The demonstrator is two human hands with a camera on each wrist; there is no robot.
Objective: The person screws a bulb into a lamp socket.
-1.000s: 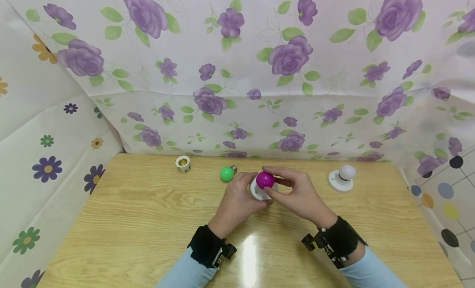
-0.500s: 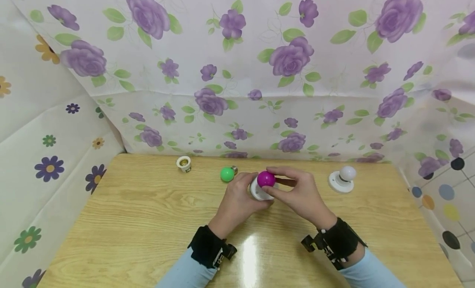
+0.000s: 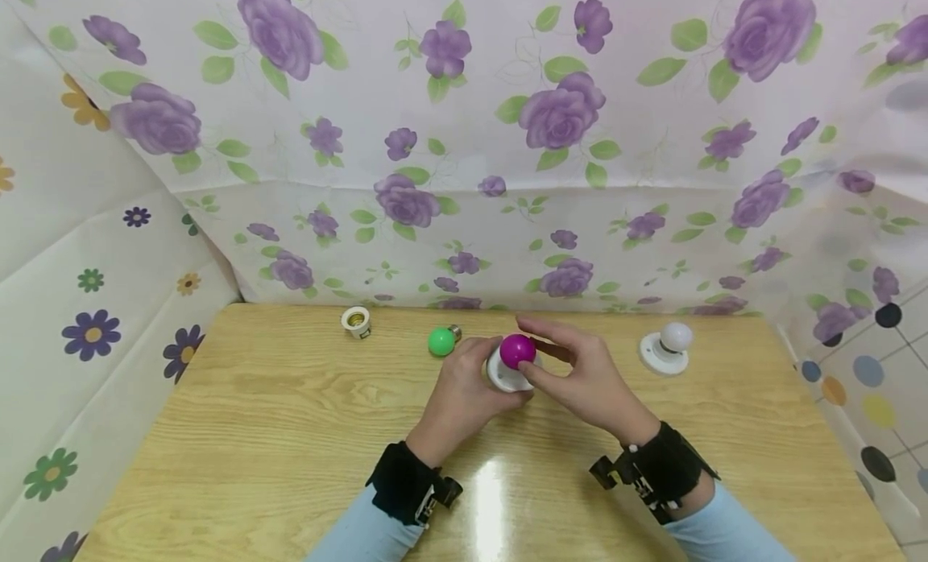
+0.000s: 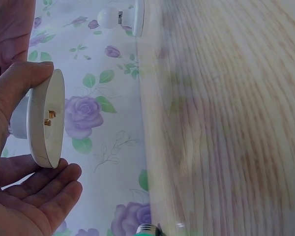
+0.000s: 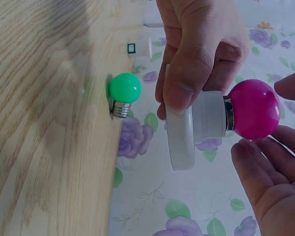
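Note:
My left hand (image 3: 464, 381) grips the round base of a white lamp holder (image 5: 181, 140), thumb on one side and fingers on the other. In the left wrist view the hollow back of this lamp holder (image 4: 54, 101) shows, with brass terminals inside. A magenta light bulb (image 5: 255, 109) sits in the socket, a strip of its metal cap visible. Around the bulb my right hand (image 3: 583, 377) curves its thumb and fingers, the thumb at its near side. The index fingertip stands slightly off the bulb in the head view. Exact finger contact is hard to tell.
A green bulb (image 3: 441, 341) lies on the wooden table (image 3: 290, 433) just beyond my left hand. Further left stands a small white socket (image 3: 356, 322). At the right is a white lamp holder (image 3: 663, 357) carrying a white bulb (image 3: 677, 336). Flowered cloth (image 3: 464, 216) hangs behind.
My right index finger has lifted a little away from the magenta bulb. The left hand keeps its hold on the lamp holder. The view has shifted slightly.

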